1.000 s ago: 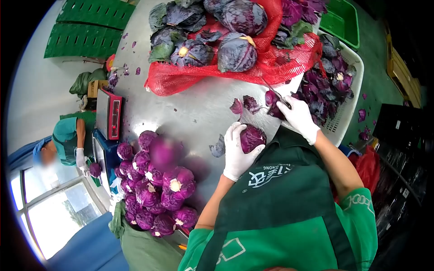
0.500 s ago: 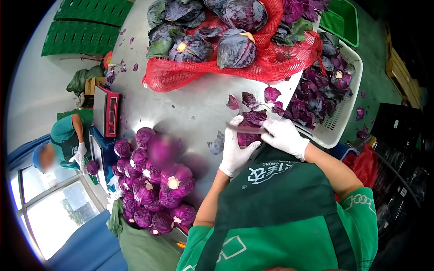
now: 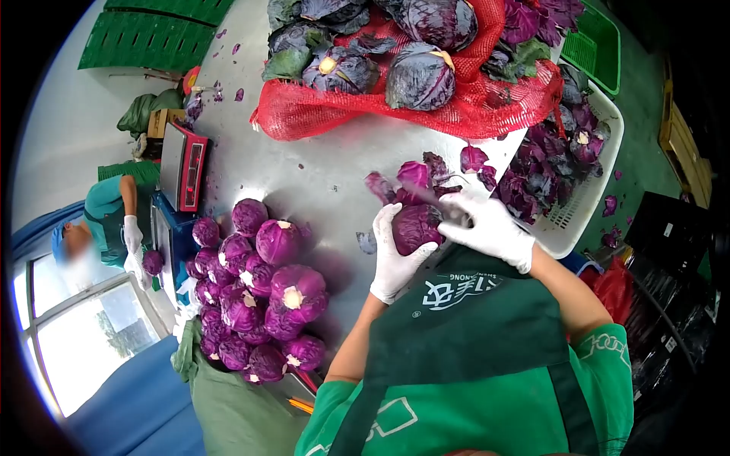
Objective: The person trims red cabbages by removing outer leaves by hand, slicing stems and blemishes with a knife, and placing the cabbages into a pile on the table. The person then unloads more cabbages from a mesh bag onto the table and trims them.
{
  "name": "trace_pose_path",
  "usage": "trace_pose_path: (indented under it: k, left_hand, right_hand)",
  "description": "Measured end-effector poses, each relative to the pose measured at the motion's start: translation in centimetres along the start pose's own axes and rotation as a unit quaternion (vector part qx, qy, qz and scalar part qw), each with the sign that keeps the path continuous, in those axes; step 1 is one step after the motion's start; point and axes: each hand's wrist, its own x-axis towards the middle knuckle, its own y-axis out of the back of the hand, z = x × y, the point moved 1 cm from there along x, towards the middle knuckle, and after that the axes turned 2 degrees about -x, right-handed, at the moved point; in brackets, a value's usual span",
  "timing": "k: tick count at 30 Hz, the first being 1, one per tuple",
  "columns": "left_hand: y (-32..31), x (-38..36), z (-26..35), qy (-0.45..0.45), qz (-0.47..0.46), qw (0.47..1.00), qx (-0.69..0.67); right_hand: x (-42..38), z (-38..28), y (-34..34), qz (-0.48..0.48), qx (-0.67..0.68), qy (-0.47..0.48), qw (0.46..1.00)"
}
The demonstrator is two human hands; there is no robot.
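I see the left hand (image 3: 399,262) cupping a purple cabbage (image 3: 417,229) by the near edge of the counter (image 3: 334,152), its grip full; the right hand (image 3: 493,230) grips a blurred knife (image 3: 426,195). The blade, a moment ago across the cabbage's near side, now shows at its far side beside a purple leaf (image 3: 414,174), perhaps freshly loosened.

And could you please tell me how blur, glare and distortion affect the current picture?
In the head view, the knife at the right hand is smeared, probably by motion; light washes out the window and leaves bright sheen on the metal table; wide-angle distortion bows the surroundings, with black corners.
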Motion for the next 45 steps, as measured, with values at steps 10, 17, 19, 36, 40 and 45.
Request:
trace_pose_path:
  k: [10, 17, 19, 36, 40, 45]
  left_hand:
    - [-0.1, -0.3, -0.3, 0.088, -0.001, 0.98, -0.178]
    - [0.7, 0.2, 0.4, 0.177, 0.021, 0.768, -0.615]
    - [0.2, 0.6, 0.5, 0.177, 0.018, 0.728, -0.663]
    - [-0.6, 1.5, 0.9, 0.169, 0.05, 0.744, -0.644]
    - [0.1, 1.7, 2.3, 0.214, 0.044, 0.659, -0.72]
    - [-0.6, 2.2, 2.8, 0.221, 0.004, 0.609, -0.762]
  right_hand:
    - [0.2, 1.0, 0.1, 0.043, -0.099, -0.018, 0.994]
    - [2.4, 4.1, 6.0, 0.313, -0.215, 0.014, 0.925]
    - [1.4, -0.5, 5.2, 0.245, -0.189, 0.079, 0.948]
    - [3.6, 5.1, 3.7, 0.243, -0.137, 0.011, 0.96]
    - [3.5, 4.3, 6.1, 0.23, -0.125, -0.052, 0.964]
    - [1.1, -2.8, 1.6, 0.059, 0.128, 0.021, 0.99]
